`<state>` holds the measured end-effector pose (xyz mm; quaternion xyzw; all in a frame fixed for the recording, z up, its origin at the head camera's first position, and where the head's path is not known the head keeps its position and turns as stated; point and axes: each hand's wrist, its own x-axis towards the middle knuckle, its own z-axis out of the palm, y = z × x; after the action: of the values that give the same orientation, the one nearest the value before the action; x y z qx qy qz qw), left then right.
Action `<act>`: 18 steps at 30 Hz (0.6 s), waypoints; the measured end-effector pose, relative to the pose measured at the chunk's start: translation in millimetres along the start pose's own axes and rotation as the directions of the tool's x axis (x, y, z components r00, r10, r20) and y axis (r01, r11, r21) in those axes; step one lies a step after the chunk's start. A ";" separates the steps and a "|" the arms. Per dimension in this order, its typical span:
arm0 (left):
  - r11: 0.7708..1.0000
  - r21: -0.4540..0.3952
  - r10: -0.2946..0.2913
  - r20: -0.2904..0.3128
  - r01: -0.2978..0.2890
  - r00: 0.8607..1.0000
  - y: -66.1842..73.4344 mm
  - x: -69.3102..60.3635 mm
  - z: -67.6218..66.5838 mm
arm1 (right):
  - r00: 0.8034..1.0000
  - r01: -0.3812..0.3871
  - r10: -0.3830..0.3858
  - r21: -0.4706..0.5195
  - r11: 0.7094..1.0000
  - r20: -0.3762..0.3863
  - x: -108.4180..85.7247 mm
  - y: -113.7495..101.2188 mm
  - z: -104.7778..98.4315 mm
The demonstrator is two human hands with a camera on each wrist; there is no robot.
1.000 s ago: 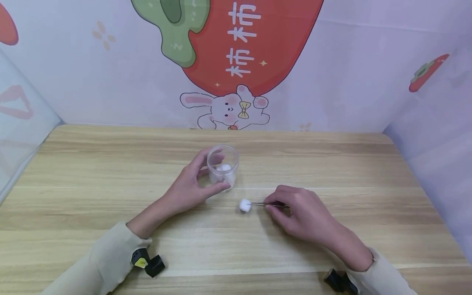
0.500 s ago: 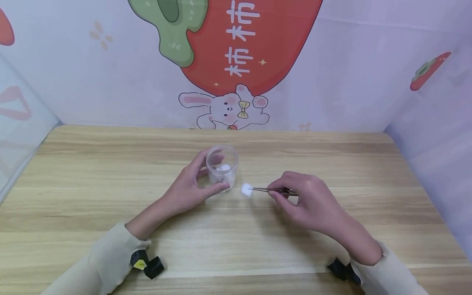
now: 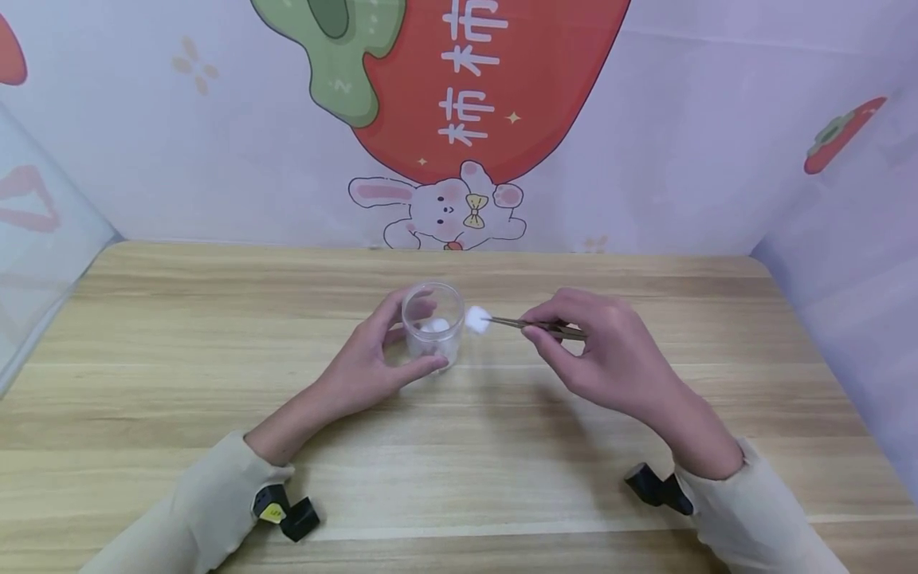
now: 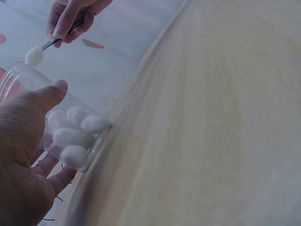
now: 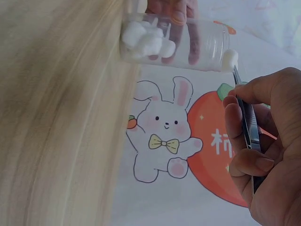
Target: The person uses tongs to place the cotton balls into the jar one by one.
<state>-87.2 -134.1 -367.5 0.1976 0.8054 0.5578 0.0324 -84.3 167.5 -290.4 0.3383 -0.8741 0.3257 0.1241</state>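
A clear plastic jar (image 3: 433,319) stands upright on the table, with several cotton balls (image 4: 71,136) lying at its bottom. My left hand (image 3: 366,359) curls round the jar's left side, thumb in front and fingers behind. Metal tweezers (image 5: 249,125) are pinched between the thumb and fingers of my right hand (image 3: 610,351). Their tips hold one cotton ball (image 3: 477,320) in the air, close by the right side of the jar's open rim. In the right wrist view that ball (image 5: 230,60) is at the mouth's edge; whether it touches the rim I cannot tell.
The wood-grain table (image 3: 402,478) reaches back to a printed backdrop (image 3: 645,159) with a bunny and a red fruit. Side panels of the same cloth flank it. Black wrist cameras (image 3: 300,518) sit at both cuffs.
My right hand has lifted the tweezers and cotton ball off the table and moved them away from me, up to the jar's rim. The left hand and jar stay put.
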 end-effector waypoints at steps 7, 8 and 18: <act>1.000 0.003 -0.003 -0.005 0.003 1.000 -1.0 -0.3 -0.6 | 1.000 0.006 -0.006 0.034 0.999 -0.023 13.7 -1.5 0.0; 1.000 0.005 -0.002 -0.004 0.002 1.000 -1.2 -0.3 -0.5 | 1.000 0.008 -0.007 0.036 0.999 -0.025 15.7 -1.5 -0.4; 1.000 0.009 -0.007 0.003 0.007 1.000 -1.9 0.5 0.4 | 0.999 0.009 -0.008 0.044 0.999 -0.031 26.7 -2.7 -1.2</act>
<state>-88.1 -134.2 -369.3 0.1957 0.8085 0.5539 0.0348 -102.2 153.1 -276.5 0.3397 -0.8633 0.3494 0.1316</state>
